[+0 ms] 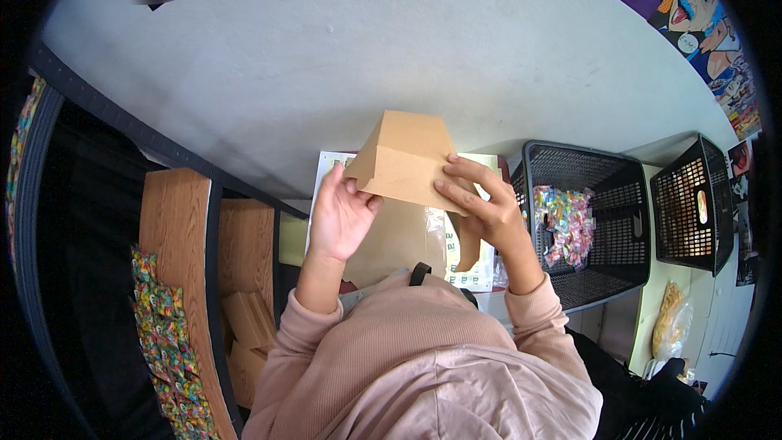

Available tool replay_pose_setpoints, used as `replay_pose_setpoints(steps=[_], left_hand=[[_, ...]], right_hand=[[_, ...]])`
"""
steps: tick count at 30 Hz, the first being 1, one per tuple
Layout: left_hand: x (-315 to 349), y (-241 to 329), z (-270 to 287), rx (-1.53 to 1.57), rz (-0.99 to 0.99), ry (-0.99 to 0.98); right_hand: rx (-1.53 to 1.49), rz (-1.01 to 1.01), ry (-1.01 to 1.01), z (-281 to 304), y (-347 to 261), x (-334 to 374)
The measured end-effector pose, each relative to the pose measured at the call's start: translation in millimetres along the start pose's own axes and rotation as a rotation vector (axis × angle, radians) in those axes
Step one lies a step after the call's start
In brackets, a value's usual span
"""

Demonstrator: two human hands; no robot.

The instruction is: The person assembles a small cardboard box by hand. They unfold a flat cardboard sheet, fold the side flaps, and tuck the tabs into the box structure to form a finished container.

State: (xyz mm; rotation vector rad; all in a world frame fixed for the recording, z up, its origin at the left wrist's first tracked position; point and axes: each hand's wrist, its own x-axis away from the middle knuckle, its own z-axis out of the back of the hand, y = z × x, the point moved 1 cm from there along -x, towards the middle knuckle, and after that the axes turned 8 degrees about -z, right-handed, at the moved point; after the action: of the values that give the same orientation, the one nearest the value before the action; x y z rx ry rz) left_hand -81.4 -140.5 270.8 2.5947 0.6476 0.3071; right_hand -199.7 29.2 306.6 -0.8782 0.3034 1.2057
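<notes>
Between my two hands a tan cardboard box (411, 134) with slanted sides is raised above the work surface. My right hand (489, 200) grips its right edge, two fingers lying on the face towards me. My left hand (338, 216) is at the lower left corner, palm turned up; its fingers are partly curled against the edge and some tips are hidden by the card. A brown cardboard strip (468, 244) hangs below my right hand. Under the box lies a larger brown cardboard piece (399, 236) with shiny clear tape on it, resting over printed white sheets (324, 169).
Right of me stands a black plastic basket (619, 228) with small colourful wrapped packets (566, 224); a second black basket (696, 204) is beyond it. A clear bag (672, 326) lies nearer. On the left are wooden shelves (175, 212), folded cardboard (247, 318) and hanging colourful packets (163, 334).
</notes>
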Motion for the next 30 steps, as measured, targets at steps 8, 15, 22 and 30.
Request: replay_pose_setpoints(steps=[8,15,22,30], left_hand=[[19,-37,-13,-0.436,-0.182,-0.151],[22,-10,-15,-0.669,-0.244,-0.226],[21,7,-22,-0.792,-0.384,-0.323],[20,2,-25,-0.584,-0.337,-0.291]], right_hand=[[-0.087,0.017,0.133,-24,-5,9],[-0.191,0.057,0.082,-17,-9,1],[-0.416,0.063,-0.100,-2,-18,-20],[-0.539,-0.046,-0.310,1,-8,-28]])
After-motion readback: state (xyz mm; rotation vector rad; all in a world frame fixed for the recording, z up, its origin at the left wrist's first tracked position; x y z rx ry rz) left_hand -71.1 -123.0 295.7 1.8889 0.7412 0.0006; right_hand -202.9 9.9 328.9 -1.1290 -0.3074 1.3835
